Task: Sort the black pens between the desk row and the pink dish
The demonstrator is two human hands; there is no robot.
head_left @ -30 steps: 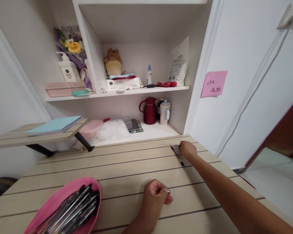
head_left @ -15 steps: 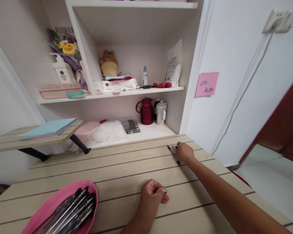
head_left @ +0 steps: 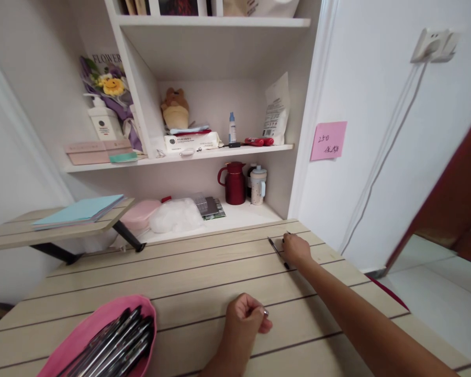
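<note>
- Lying flat on the table (head_left: pixel 188 262), toward its far right corner, a black pen (head_left: pixel 278 253) is slanting from far left to near right; its slimmer end is pointing away and left, its darker end toward the near right.
- Just right of that pen, the right hand (head_left: pixel 296 249) is reaching down to the table, fingers bunching together; a small dark thing (head_left: pixel 284 239) is showing at their tips, but whether the grip is holding it, I cannot tell.
- Nearer the body, the left hand (head_left: pixel 243 320) is curling, thumb and forefinger pinching a small silvery piece (head_left: pixel 266 312), mostly hidden.
- At the near left, a pink basket (head_left: pixel 88 325) is holding many pens (head_left: pixel 118 337), their long axes running side by side from near left to far right.
</note>
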